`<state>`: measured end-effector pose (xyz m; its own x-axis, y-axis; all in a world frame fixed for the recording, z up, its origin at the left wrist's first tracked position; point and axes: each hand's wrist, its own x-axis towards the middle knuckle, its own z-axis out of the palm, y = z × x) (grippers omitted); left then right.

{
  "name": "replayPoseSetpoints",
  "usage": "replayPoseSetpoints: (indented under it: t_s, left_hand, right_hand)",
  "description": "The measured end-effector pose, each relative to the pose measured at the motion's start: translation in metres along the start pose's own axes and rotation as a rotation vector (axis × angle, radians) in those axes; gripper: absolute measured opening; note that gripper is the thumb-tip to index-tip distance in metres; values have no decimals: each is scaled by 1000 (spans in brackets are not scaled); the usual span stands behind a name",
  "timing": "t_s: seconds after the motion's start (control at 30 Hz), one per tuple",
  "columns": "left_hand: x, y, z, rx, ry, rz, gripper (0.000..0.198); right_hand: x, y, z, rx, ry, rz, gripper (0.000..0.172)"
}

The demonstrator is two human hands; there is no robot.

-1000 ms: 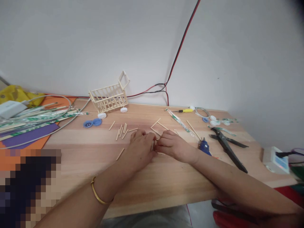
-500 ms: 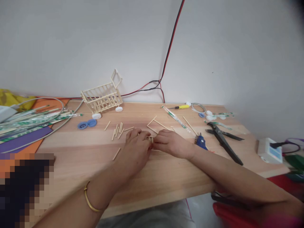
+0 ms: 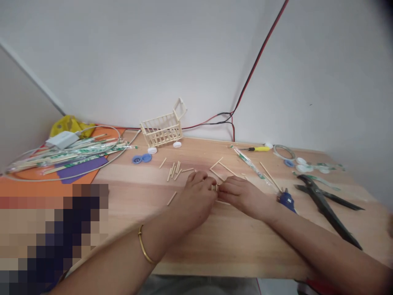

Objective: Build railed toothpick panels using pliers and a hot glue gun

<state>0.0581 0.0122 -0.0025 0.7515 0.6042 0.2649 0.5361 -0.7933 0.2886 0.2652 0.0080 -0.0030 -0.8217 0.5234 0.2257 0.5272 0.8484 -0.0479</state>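
My left hand (image 3: 199, 200) and my right hand (image 3: 245, 197) meet low over the wooden table, fingers bent and closed. Between their fingertips shows a bit of short wooden sticks (image 3: 214, 187); the fingers cover most of it, so how the pieces join is hidden. Just beyond my right hand lies a partly joined frame of thin sticks (image 3: 227, 168). Several loose cut sticks (image 3: 173, 169) are spread to the left of my left hand, with a single stick (image 3: 172, 198) closer in. A blue glue gun (image 3: 286, 200) rests by my right forearm.
A small stick-built cart (image 3: 162, 130) on white cap wheels stands by the wall, near blue bottle caps (image 3: 141, 158). Black-handled cutters (image 3: 328, 211) and a yellow screwdriver (image 3: 260, 149) lie right. Wrapped chopsticks (image 3: 82, 152) and a white cable are left. A pixelated patch covers the lower left.
The view has swung left, so everything sits further right in the picture. Both hands stay together at the same spot on the table, their grip looking much the same.
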Motion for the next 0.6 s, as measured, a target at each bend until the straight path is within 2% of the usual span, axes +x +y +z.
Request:
replayPoseSetpoints:
  t_s: [0.37, 0.6]
  left_hand:
    - [2, -8, 0, 12, -43, 100, 12]
    - [2, -5, -6, -44, -75, 96, 13]
  right_hand:
    - [10, -1, -1, 92, -81, 76, 27]
    - [5, 1, 0, 118, -93, 130, 23]
